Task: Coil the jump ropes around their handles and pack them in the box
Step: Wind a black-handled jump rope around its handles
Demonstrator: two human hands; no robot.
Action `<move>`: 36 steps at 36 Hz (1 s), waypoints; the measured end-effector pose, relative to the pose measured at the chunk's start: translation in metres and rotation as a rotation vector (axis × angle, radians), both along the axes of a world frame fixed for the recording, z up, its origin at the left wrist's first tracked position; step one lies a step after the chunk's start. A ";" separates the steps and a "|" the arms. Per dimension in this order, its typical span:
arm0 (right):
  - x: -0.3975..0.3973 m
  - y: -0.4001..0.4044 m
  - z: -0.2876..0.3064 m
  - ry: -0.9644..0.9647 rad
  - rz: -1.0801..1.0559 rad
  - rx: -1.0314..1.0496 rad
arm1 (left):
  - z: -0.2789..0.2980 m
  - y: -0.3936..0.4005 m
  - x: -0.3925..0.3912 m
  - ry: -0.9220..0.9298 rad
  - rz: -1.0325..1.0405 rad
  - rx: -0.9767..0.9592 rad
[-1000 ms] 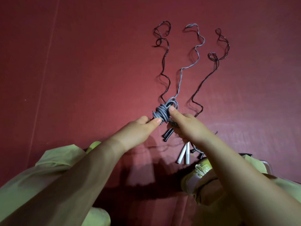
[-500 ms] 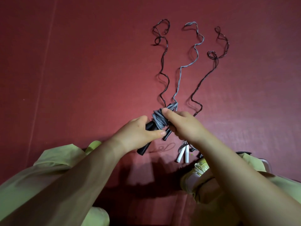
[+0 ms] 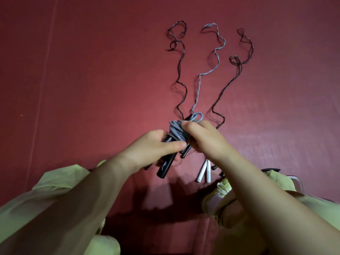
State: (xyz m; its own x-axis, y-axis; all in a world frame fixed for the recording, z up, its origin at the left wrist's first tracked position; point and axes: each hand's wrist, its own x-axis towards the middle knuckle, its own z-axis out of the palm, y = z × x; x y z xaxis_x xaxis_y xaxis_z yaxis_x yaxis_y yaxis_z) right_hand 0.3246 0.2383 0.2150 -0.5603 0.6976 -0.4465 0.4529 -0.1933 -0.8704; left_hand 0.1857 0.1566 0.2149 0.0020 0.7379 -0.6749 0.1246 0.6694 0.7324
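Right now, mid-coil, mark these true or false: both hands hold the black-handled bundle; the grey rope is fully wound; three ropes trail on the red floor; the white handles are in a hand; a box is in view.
1. Both hands, left hand and right hand, hold the black handles wrapped in grey rope: true.
2. Fully wound: false; a loose grey rope tail still lies out.
3. Three ropes on the red floor: true.
4. False; the white handles lie on the floor.
5. False; none identifiable.
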 end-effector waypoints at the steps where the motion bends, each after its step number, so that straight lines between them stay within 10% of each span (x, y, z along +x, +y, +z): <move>1: 0.000 0.000 0.000 0.041 -0.002 -0.007 | 0.004 0.000 0.000 -0.122 0.022 -0.031; 10: -0.002 -0.003 -0.001 0.163 -0.042 -0.075 | 0.017 0.003 0.000 -0.711 0.156 -0.240; 36: -0.005 -0.009 -0.014 -0.183 0.058 -0.349 | -0.022 0.000 0.004 0.288 0.089 0.115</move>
State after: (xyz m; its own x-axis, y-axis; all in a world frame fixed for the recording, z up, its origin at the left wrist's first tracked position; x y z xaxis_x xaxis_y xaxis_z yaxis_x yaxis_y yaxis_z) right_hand 0.3193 0.2288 0.2015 -0.4833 0.4555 -0.7476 0.6133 -0.4331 -0.6605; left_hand 0.1898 0.1565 0.1933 -0.2445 0.7984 -0.5502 0.2826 0.6015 0.7473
